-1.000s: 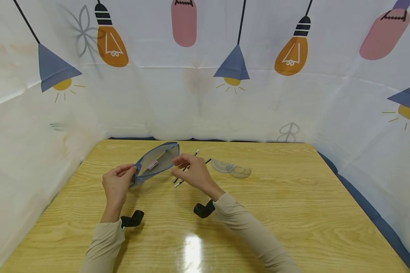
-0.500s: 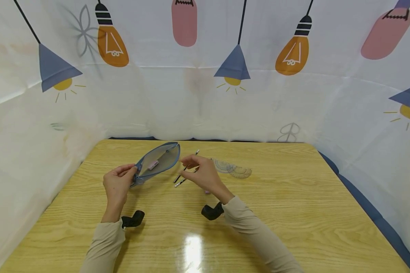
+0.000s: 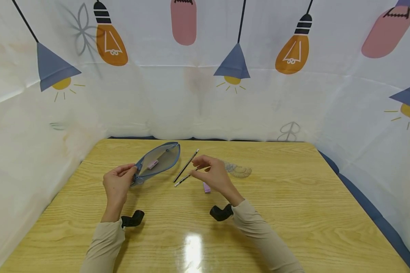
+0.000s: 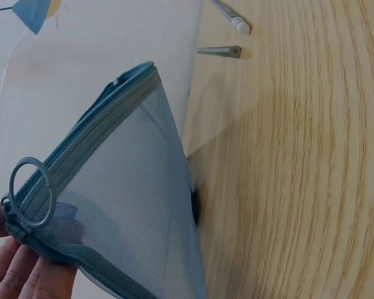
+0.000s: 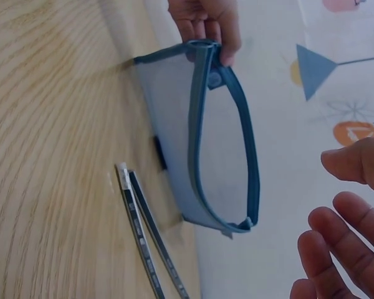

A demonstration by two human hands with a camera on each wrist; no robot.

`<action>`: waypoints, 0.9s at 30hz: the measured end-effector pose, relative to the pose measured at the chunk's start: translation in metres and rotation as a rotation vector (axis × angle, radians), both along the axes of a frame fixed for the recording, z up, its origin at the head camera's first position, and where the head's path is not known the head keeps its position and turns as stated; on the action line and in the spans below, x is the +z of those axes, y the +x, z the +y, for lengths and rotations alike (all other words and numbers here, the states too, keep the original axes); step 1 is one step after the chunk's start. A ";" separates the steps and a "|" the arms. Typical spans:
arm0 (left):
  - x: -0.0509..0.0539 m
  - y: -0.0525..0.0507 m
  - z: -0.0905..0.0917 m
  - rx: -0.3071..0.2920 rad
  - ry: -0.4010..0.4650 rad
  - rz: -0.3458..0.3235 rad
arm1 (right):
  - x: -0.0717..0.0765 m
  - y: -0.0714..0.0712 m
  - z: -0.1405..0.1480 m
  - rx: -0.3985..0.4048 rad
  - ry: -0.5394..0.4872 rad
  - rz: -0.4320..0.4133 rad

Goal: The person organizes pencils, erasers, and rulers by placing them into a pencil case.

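Observation:
A blue mesh zip pouch (image 3: 165, 159) is pinched at its near end by my left hand (image 3: 117, 185), its mouth spread apart. Its mesh wall (image 4: 134, 177) and a round zipper pull (image 4: 52, 199) show in the left wrist view. Inside lies a small pink eraser-like block (image 3: 152, 164). My right hand (image 3: 216, 176) hovers right of the pouch, fingers loosely bent and apart, holding nothing. Beneath and beside it lie two black-and-white pencils, the farther pencil (image 3: 186, 165) and the nearer pencil (image 3: 182, 182). A similar pink block (image 3: 206, 187) rests on the table below that hand.
A clear protractor (image 3: 240, 172) lies behind and right of my right hand; another, overlapping it, is mostly hidden. A printed white cloth (image 3: 198, 102) hangs along the table's far edge. Black wrist mounts (image 3: 133, 218) jut from both sleeves above the wooden table (image 3: 294, 212).
My right hand has moved right, away from the pouch mouth, uncovering more of the pencils and the pink block on the table. The left hand and pouch stay nearly still.

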State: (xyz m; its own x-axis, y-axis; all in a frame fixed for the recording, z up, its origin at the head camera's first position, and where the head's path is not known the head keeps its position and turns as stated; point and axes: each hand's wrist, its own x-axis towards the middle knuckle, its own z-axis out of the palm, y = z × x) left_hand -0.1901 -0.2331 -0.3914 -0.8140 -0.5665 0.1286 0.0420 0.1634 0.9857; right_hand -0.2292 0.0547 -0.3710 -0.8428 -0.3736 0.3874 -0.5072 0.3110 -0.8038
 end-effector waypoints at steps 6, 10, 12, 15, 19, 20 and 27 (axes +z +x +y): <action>0.000 0.000 -0.001 0.000 0.010 -0.006 | -0.002 0.000 0.009 -0.002 0.000 -0.031; 0.000 0.000 -0.001 -0.003 0.015 -0.005 | -0.005 -0.001 0.015 -0.006 -0.004 -0.046; 0.000 0.000 -0.001 -0.006 0.014 -0.005 | -0.007 -0.002 0.018 -0.010 0.001 -0.047; 0.000 0.000 0.000 -0.009 0.010 -0.006 | -0.010 -0.003 0.022 -0.013 0.006 -0.045; 0.000 0.000 0.000 -0.010 0.008 -0.002 | -0.014 -0.003 0.029 0.001 0.008 -0.057; 0.000 0.000 0.000 -0.010 0.006 -0.001 | -0.015 -0.003 0.030 0.006 0.009 -0.062; 0.000 0.001 0.000 -0.013 -0.001 -0.004 | -0.019 -0.005 0.035 0.033 0.029 -0.096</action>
